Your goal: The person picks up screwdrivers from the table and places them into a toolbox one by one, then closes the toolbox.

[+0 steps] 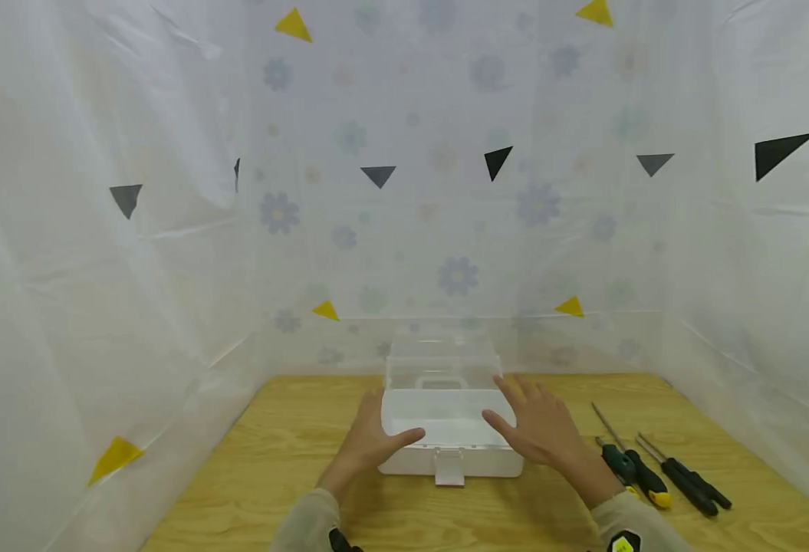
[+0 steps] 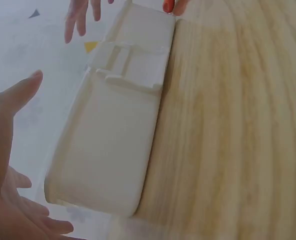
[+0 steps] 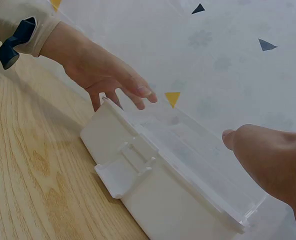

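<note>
A white plastic box stands on the wooden table, its clear lid raised at the back and its front latch hanging down. My left hand is at the box's left end, fingers straight, thumb reaching over the front rim. My right hand is spread at the right end. In the left wrist view the left hand is held apart from the box. In the right wrist view the right hand hovers over the rim of the box, and the left hand is at the far end.
Several screwdrivers with black, green and yellow handles lie on the table right of the box. Translucent plastic sheets with flower prints and stuck-on triangles wall in the table at the left, back and right.
</note>
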